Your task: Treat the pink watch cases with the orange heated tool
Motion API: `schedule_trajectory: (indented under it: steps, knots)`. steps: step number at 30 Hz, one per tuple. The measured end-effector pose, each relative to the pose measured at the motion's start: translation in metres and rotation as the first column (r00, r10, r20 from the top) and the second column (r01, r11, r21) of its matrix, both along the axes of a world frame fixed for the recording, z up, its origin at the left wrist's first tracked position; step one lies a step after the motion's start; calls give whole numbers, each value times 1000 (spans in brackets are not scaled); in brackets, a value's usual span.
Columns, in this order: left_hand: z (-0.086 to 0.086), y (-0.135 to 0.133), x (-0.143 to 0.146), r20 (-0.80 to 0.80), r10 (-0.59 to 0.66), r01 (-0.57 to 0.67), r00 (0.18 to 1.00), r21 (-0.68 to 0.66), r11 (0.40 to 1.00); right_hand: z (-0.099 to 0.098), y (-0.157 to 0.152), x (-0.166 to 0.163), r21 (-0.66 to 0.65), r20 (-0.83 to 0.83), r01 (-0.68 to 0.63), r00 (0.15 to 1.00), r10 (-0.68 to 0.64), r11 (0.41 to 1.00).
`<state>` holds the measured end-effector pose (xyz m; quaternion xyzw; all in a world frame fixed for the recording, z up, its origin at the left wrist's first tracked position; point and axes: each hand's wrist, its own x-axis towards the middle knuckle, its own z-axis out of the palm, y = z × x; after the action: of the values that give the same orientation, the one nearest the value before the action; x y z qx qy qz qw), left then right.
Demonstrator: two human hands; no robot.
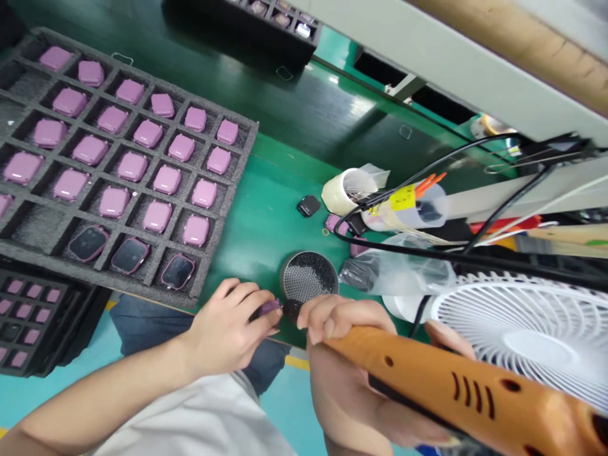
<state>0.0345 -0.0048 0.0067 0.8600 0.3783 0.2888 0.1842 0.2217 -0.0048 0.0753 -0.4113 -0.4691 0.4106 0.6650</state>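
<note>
My left hand [232,326] is closed, pinching a small purple case [270,308] at the green bench's near edge. My right hand [351,373] is wrapped round an orange electric screwdriver [456,386], whose dark tip [291,310] meets the purple case. Just behind the hands stands a round metal dish [308,276] with a dark dotted inside. A grey foam tray [228,190] to the left holds several pink cases, back up, and three with dark screens up [128,254] in its front row.
A white fan [527,335] stands at the right, under black cables [475,253]. Tape rolls [344,189], clear bags and a small black part [308,205] lie behind the dish. Another dark tray [33,316] with small parts sits lower left.
</note>
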Motion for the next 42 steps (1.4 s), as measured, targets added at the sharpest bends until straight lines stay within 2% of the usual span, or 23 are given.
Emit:
schedule_trajectory:
  steps: [4, 6, 9, 13, 21, 28, 33, 42]
  knots:
    - [1, 0, -6, -50, -76, 74, 996, -39, 996, 4, 10, 5, 62, -5, 125, 992, -125, 990]
    - [3, 0, -8, -52, -108, 105, 993, -49, 993, 1, 18, 10, 111, -3, 117, 993, -118, 987]
    - [5, 0, -7, -25, -62, 61, 998, -56, 997, -7, 28, 15, 157, -21, 78, 997, -75, 984]
    - [5, 1, -2, -7, 4, -4, 1000, -32, 999, -12, 32, 15, 149, -34, 87, 996, -82, 985]
    - [3, 0, -1, 2, 24, -24, 1000, -7, 1000, -14, 29, 16, 121, -39, 58, 998, -54, 991]
    - [-1, -1, -4, 29, -34, 34, 999, -11, 999, 7, 14, 10, 83, -9, 141, 990, -141, 987]
    - [-2, -1, -4, 30, -22, 22, 999, 2, 1000, 9, 7, 8, 126, -9, 41, 999, -40, 991]
    - [-3, -2, -3, 32, -18, 18, 999, 7, 1000, 2, 12, 1, 116, 6, 25, 1000, -26, 993]
